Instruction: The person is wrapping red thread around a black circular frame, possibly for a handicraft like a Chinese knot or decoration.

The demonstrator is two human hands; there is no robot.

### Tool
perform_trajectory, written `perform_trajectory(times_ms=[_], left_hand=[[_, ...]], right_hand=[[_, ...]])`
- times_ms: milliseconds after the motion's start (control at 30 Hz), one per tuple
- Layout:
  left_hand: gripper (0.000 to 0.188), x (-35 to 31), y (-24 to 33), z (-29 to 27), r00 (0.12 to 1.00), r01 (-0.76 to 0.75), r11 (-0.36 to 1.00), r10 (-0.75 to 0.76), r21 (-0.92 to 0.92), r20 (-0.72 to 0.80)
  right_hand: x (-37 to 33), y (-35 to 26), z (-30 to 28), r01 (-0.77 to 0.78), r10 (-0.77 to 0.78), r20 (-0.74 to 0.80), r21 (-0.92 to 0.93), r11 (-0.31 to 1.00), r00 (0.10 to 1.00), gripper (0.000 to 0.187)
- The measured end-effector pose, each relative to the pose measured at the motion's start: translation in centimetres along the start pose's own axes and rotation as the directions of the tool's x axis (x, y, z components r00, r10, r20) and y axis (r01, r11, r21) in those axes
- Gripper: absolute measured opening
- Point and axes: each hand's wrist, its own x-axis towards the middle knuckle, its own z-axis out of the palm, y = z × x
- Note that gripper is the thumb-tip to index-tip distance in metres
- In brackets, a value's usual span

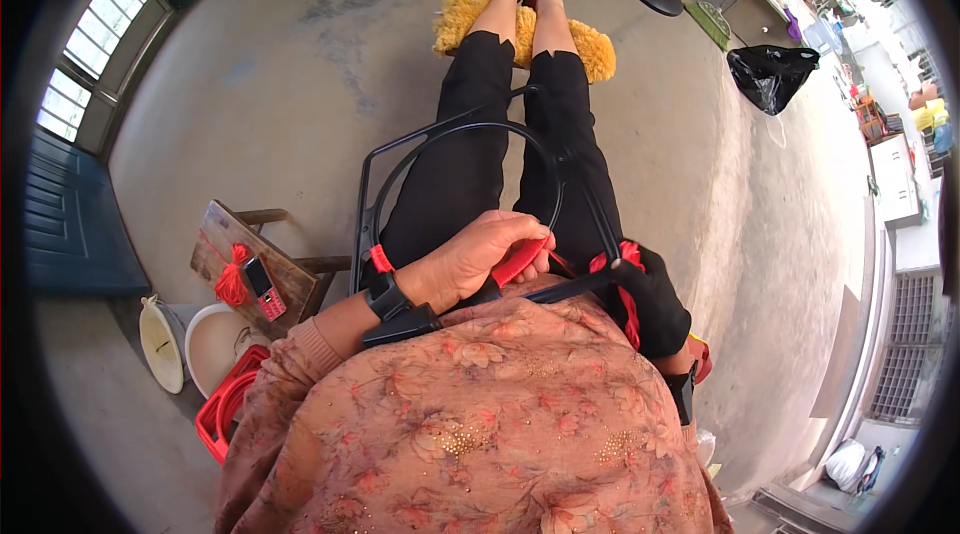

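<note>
Across my lap lies a black frame (362, 204) of thin bars, with a curved black hoop (480, 125) inside it. My bare left hand (490, 246) is closed on the hoop's near end, where a red wrapping (520, 260) covers it; thumb and fingers press together there. My right hand (655, 299), in a black glove, is closed around red strips (628, 306) beside the frame's right bar; its fingertips are partly hidden. A small red band (380, 259) sits on the frame's left side, near the black wrist device (385, 296) on my left wrist.
At left, a wooden stool (225, 234) bears a bundle of red string (234, 277) and a phone (265, 286). Nearby are white buckets (208, 344) and a red basket (222, 414) with red cord. My feet rest over a yellow fluffy cushion (465, 14). A black plastic bag (772, 76) lies far right.
</note>
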Motion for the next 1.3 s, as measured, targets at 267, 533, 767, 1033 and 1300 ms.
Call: perform_trajectory(times_ms=[267,533,767,1033,1300], left_hand=[[0.020,0.0,-0.1,-0.4,0.995,0.034,0.982,-0.050,-0.186,-0.081],[0.016,-0.2,-0.7,-0.5,0.994,-0.005,0.987,-0.013,-0.163,-0.106],[0.015,-0.4,0.0,-0.5,0.996,0.011,0.984,-0.027,-0.180,-0.089],[0.014,-0.4,-0.1,-1.2,0.995,0.003,0.978,-0.024,-0.210,-0.099],[0.014,-0.5,0.6,-1.3,0.991,-0.032,0.978,0.004,-0.206,-0.135]], right_hand=[[0.1,1.4,-1.7,0.118,-0.090,0.183,-0.153,0.981,0.979,0.036],[2.9,0.9,1.2,0.288,-0.197,0.425,-0.161,0.944,0.884,0.047],[3.2,0.4,1.1,0.241,-0.165,0.394,-0.151,0.959,0.904,0.043],[4.6,0.2,1.2,0.299,-0.185,0.490,-0.165,0.940,0.852,0.030],[4.0,1.8,-2.0,-0.103,0.175,-0.092,0.519,0.849,0.980,0.038]])
